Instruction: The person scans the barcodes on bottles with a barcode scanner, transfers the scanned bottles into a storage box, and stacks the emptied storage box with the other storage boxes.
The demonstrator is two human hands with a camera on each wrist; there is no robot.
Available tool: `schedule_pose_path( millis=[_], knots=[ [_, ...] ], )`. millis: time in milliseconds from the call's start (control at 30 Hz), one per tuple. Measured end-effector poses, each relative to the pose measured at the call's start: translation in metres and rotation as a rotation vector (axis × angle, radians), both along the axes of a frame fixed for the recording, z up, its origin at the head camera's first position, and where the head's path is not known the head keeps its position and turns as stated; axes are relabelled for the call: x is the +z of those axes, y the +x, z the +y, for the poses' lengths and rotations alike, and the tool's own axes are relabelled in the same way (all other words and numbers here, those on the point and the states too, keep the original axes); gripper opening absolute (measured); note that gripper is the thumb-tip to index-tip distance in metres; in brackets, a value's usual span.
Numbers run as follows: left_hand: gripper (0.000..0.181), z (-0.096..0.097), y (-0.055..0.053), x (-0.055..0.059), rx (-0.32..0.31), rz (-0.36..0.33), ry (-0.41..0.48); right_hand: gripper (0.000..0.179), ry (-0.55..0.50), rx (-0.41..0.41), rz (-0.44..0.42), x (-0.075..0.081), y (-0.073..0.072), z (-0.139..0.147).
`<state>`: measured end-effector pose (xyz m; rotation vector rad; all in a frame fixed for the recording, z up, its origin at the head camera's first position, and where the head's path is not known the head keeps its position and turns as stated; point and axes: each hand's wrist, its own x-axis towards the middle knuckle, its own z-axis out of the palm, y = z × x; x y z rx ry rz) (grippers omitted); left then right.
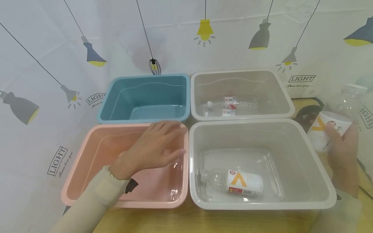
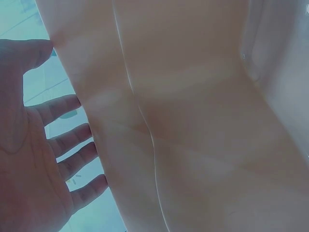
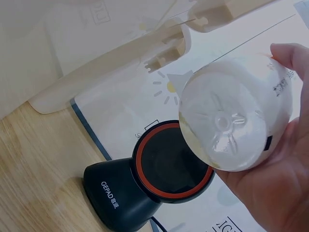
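Observation:
My right hand (image 1: 346, 155) grips a clear plastic bottle (image 1: 329, 129) with a white label and an orange mark, right of the bins. In the right wrist view the bottle's round base (image 3: 224, 121) faces the camera, in front of a black desktop scanner (image 3: 123, 193) with a red-orange ring. Over the pink bin (image 1: 96, 155), my left hand (image 1: 151, 149) reaches with its fingers extended and holds nothing. Its fingertips (image 2: 99, 181) are right at the bin's rim in the left wrist view.
A similar bottle (image 1: 244, 181) lies in the near grey-white bin (image 1: 262, 205). Small clear bottles (image 1: 228, 106) with red-and-white labels lie in the far beige bin (image 1: 242, 74). A blue bin (image 1: 148, 79) stands at the back left. A lamp-patterned white sheet (image 1: 175, 38) hangs behind the wooden table (image 1: 151, 221).

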<state>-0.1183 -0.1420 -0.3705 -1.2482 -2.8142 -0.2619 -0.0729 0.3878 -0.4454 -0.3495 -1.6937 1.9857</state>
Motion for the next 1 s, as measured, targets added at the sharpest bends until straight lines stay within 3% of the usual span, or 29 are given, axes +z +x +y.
schedule_pose_path(
  millis=[133, 367, 600, 867, 1000],
  knots=[
    [0.062, -0.0003, 0.0003, 0.0002, 0.0, -0.005, -0.001, 0.047, -0.102, 0.072, 0.094, 0.0001, -0.0003, -0.0006],
    [0.062, -0.0002, 0.0006, 0.0002, -0.007, 0.008, 0.01, 0.051, -0.087, 0.087, 0.005, -0.0002, 0.0014, 0.004],
    [0.063, 0.0002, 0.0007, 0.0007, -0.001, 0.001, -0.003, 0.044, -0.215, 0.051, 0.049, -0.0012, -0.0036, 0.0057],
    [0.063, 0.0, 0.0007, 0.0008, 0.0, -0.001, -0.004, 0.042, -0.103, -0.005, -0.002, -0.0017, -0.0026, 0.0071],
    [0.062, 0.0, 0.0003, 0.0008, -0.001, 0.001, -0.008, 0.047, -0.073, -0.065, 0.03, -0.0038, -0.0052, 0.005]
  ],
)
